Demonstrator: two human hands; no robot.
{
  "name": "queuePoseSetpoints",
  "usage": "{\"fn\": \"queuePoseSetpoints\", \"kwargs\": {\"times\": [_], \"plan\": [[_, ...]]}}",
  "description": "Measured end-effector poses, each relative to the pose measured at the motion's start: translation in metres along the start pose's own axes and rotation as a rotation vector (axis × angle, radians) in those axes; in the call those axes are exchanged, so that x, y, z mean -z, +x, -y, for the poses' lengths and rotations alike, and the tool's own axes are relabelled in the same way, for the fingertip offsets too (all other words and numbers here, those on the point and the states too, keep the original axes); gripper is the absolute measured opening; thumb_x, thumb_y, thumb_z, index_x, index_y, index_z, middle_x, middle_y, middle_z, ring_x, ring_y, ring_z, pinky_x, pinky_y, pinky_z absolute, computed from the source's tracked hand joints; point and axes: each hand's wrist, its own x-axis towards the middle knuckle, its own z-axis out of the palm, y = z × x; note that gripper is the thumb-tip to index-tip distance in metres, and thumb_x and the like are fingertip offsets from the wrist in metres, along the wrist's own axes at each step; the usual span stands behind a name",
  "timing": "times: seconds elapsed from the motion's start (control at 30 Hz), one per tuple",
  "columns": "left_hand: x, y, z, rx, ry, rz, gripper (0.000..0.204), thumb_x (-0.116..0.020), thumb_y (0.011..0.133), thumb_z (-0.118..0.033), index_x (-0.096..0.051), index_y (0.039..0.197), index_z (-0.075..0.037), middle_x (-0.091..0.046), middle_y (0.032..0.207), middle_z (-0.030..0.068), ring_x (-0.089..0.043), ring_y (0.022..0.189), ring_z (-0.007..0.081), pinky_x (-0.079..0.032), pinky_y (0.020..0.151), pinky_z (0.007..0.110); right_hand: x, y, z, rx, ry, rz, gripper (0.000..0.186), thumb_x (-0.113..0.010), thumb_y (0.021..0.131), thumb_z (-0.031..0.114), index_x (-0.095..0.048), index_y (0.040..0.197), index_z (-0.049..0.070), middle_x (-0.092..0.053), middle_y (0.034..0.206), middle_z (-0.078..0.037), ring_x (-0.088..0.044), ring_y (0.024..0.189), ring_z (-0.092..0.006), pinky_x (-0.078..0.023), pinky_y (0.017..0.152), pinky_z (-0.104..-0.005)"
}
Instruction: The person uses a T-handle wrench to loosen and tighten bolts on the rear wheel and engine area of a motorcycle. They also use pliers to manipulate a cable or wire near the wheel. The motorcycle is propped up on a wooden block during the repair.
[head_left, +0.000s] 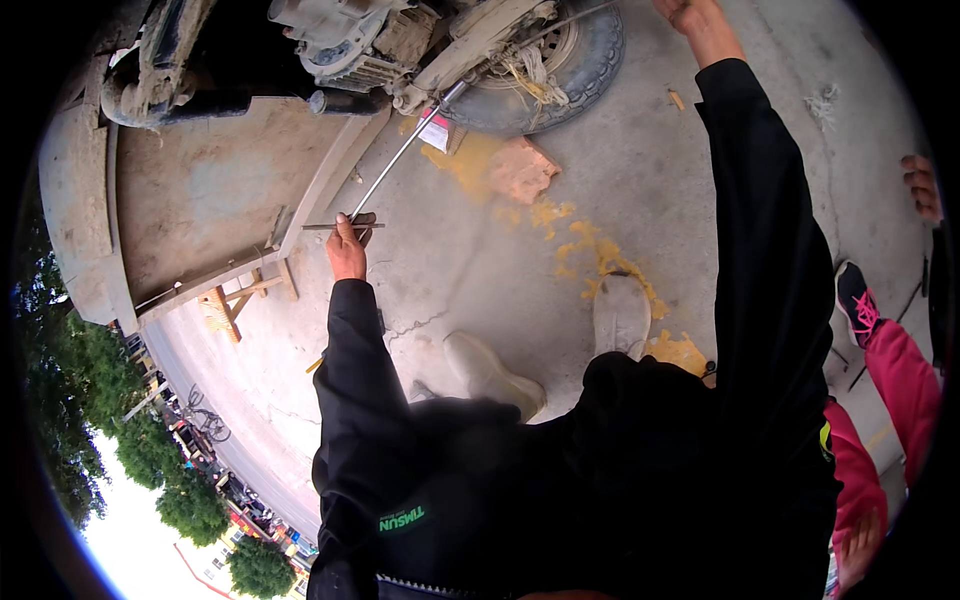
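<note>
My left hand (347, 256) is closed around the crossbar end of a long silver T-handle wrench (397, 158). The wrench slants up to the right, and its far end meets the underside of a muddy vehicle beside the wheel (575, 85). My right hand (697, 20) is raised at the top edge, right of the wheel; most of its fingers are cut off by the frame. Above the wrench is the dirty engine (350, 45). A small red and white packet (436, 132) lies on the floor by the wrench's far end.
A broken reddish brick (525, 170) lies below the wheel, among yellow stains (590, 245) on the concrete. A wooden stool (235, 305) stands under the vehicle's metal body panel (200, 190). At the right stands another person in pink trousers (900, 370), near my right arm.
</note>
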Motion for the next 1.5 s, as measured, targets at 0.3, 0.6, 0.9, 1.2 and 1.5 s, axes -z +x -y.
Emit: {"fn": "queuePoseSetpoints", "kwargs": {"times": [0.3,0.6,0.9,1.2,1.5], "plan": [[-0.005,0.031,-0.01,0.608,-0.142,0.279,0.05,-0.03,0.103,-0.032,-0.035,0.143,-0.002,-0.07,0.104,0.0134,-0.061,0.06,0.0154,-0.05,0.054,0.026,0.04,0.04,-0.018,0.008,0.213,0.178,0.03,-0.039,0.102,0.028,-0.055,0.113,0.006,-0.063,0.105,-0.011,-0.06,0.1,-0.0303,-0.049,0.088,-0.0483],[0.043,-0.023,-0.024,-0.145,0.214,0.352,0.076,-0.039,0.081,-0.006,-0.017,0.153,-0.007,-0.034,0.153,0.013,-0.026,0.144,0.0238,-0.033,0.11,0.038,0.016,0.013,-0.017,-0.089,0.081,0.101,0.027,-0.037,0.102,0.026,-0.057,0.107,0.009,-0.065,0.097,-0.005,-0.061,0.098,-0.0261,-0.051,0.087,-0.0466],[0.034,-0.006,-0.02,-0.235,0.389,0.08,0.051,-0.039,0.103,-0.04,-0.058,0.116,0.005,-0.064,0.112,0.0183,-0.06,0.108,0.0256,-0.048,0.091,0.034,0.025,0.03,-0.016,-0.022,0.093,0.044,0.025,-0.038,0.102,0.026,-0.057,0.102,0.01,-0.064,0.099,-0.007,-0.06,0.093,-0.0249,-0.051,0.085,-0.0443],[0.011,0.016,-0.031,0.629,-0.137,0.292,0.045,-0.04,0.102,-0.04,-0.053,0.13,-0.008,-0.071,0.085,0.006,-0.053,0.047,0.0099,-0.038,0.042,0.021,0.001,-0.002,-0.02,0.089,0.183,0.061,0.03,-0.036,0.103,0.028,-0.056,0.101,0.006,-0.065,0.092,-0.008,-0.062,0.086,-0.0254,-0.052,0.078,-0.0422],[0.048,-0.007,-0.003,0.051,-0.143,0.383,0.078,-0.04,0.08,-0.016,-0.016,0.153,-0.007,-0.04,0.147,0.0182,-0.039,0.136,0.0287,-0.037,0.105,0.043,-0.013,-0.056,-0.004,0.045,0.075,0.17,0.034,-0.031,0.106,0.03,-0.051,0.118,0.005,-0.063,0.119,-0.009,-0.058,0.113,-0.028,-0.044,0.096,-0.0417]]}}
